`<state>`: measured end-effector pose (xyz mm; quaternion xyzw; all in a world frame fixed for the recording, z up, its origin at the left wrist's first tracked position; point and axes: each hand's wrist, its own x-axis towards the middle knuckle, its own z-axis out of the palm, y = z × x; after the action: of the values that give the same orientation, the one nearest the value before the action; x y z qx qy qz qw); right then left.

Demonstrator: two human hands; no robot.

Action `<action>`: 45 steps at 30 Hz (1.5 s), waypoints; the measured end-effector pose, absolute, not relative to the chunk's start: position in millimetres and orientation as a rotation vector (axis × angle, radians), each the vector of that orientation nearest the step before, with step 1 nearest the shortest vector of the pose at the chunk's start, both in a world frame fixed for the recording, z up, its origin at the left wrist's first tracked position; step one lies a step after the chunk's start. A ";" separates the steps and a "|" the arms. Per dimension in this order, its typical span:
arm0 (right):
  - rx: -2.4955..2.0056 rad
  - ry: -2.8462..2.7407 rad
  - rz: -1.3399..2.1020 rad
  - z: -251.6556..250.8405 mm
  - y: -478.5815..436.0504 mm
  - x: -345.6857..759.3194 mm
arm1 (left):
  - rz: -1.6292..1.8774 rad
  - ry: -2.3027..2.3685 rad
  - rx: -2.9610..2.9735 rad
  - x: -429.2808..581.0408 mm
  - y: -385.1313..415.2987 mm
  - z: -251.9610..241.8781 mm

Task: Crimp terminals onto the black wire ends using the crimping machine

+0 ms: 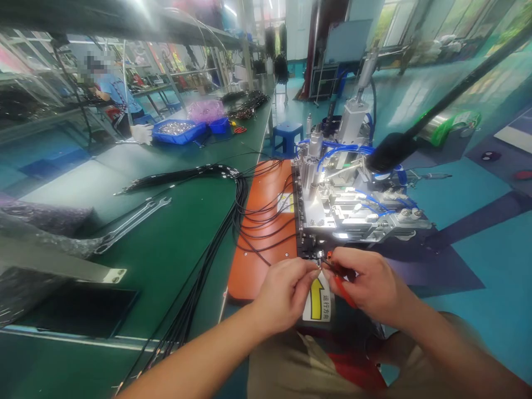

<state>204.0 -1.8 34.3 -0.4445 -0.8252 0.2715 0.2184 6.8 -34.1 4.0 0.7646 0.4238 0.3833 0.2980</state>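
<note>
My left hand (286,291) is closed in a pinch at the near end of the machine. A black cable (260,255) runs across the orange board (260,277) into it; its tip is mostly hidden by my fingers. My right hand (369,282) is wrapped around red-handled pliers (346,292), whose dark nose points at my left fingertips. The two hands almost touch. Just beyond them stands a metal machine (332,205) with cylinders and blue air tubes. Under my hands shows a white label (318,310) with a yellow arrow.
Bundled black cables (208,255) lie along the green table (183,221). Two wrenches (133,221) rest at left. Farther back are a blue tray of small parts (178,132), orange-handled scissors (240,130) and a blue stool (287,136). A person (120,94) sits at far left.
</note>
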 end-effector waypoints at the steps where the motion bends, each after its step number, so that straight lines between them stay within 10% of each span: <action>1: -1.262 -2.256 0.774 33.6 -2.9 203.6 | 1.016 1.123 2.026 6.7 -34.1 4.1; 45: -1.120 -2.296 0.947 32.4 1.6 211.7 | 0.931 1.163 2.063 6.3 -34.8 3.4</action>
<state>211.7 1.6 32.4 -0.4021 -0.8245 0.3400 0.2071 6.3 -34.8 3.4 0.7749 0.4368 0.3498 0.2939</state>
